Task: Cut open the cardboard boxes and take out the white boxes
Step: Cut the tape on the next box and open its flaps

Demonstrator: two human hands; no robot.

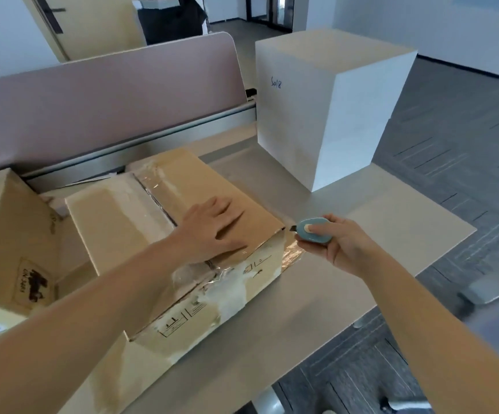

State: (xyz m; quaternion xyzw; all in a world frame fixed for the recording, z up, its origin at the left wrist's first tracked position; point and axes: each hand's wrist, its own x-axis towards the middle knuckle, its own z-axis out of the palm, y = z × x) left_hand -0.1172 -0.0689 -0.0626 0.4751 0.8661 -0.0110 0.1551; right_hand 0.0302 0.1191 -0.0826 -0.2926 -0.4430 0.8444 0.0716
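Note:
A taped brown cardboard box (128,222) lies on the desk in front of me, its centre seam slit. My left hand (212,228) presses flat on the right top flap, fingers straight. My right hand (341,243) grips a small blue box cutter (312,230), thumb on top, its short blade at the box's right top corner where the flap has lifted. A tall white box (326,109) marked "S018" stands at the desk's far right. A second cardboard box (9,234) stands open at the left.
A mauve partition screen (108,100) runs along the desk's back edge. The desk surface (391,222) ends at the right over a grey carpeted floor. A chair part (487,288) sits low at the right. A person stands behind the screen.

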